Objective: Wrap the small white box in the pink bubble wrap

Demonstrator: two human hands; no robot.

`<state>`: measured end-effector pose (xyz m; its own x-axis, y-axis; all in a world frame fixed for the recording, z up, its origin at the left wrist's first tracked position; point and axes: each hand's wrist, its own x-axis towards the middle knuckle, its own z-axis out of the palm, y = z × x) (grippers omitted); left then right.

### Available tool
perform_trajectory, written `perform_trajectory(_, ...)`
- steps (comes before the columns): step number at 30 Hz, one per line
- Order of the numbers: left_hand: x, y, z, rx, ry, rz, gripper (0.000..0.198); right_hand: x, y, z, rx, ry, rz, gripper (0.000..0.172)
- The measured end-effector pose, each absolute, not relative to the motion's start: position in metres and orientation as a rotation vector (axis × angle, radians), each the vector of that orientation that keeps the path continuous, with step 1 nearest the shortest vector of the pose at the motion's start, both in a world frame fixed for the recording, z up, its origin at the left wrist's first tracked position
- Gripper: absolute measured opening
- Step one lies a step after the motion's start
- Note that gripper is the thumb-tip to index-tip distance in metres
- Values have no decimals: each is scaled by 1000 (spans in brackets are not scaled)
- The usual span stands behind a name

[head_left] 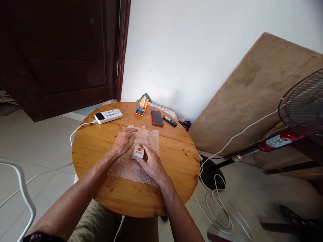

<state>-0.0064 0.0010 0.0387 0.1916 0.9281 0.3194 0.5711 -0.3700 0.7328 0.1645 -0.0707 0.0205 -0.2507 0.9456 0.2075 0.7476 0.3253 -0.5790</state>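
A sheet of bubble wrap (148, 137) lies flat on the round wooden table (176, 161). On it is a small white box (137, 152) with a red mark and red lettering on top. My right hand (152, 164) holds the box by its right side, thumb at the near edge and fingers at the far edge. To the left of the box, my left hand (124, 141) is over the wrap with its fingers stretched out and nothing in them. Whether its fingertips touch the wrap, I cannot tell.
Along the table's far side are a white power bank (109, 116) with a cable, an orange tape dispenser (142, 107), a red-edged phone (157, 118) and a dark handheld device (170, 121). A fan (302, 101) and coiled white cable (219, 201) stand right.
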Motion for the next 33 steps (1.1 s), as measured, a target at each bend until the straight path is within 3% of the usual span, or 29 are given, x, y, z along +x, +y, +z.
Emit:
perform_trajectory(5, -12, -40, 55, 2266, 1295, 1012, 35, 166, -71, 18, -1448, -2067, 490, 63)
perform_trajectory(12, -40, -105, 3, 2327, 1424, 1095, 29, 167, -73, 21, -1417, -2074, 542, 66)
perform_trajectory(24, -45, -119, -9, 2411, 1403, 1044, 21, 168, -72, 25, -1446, -2012, 596, 67)
perform_trajectory(33, -49, -121, -9, 2396, 1366, 1092, 22, 182, -131, 60, -1334, -2332, 462, 44)
